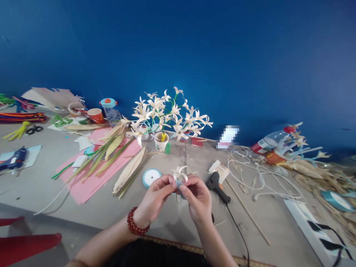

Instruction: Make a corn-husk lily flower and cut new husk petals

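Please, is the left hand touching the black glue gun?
Apart. The head view shows the left hand well away from the black glue gun, with the right hand between them.

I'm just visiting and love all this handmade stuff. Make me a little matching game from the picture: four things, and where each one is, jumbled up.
Things:
1. Pale flower above the thumbs
2. Red bead bracelet
3. Black glue gun
4. Pink paper

Places:
A. Around the left wrist
B. Partly under leafy strips
C. Held between the left hand and the right hand
D. Lying on the table, just right of the right hand

Right pairs: 1-C, 2-A, 3-D, 4-B
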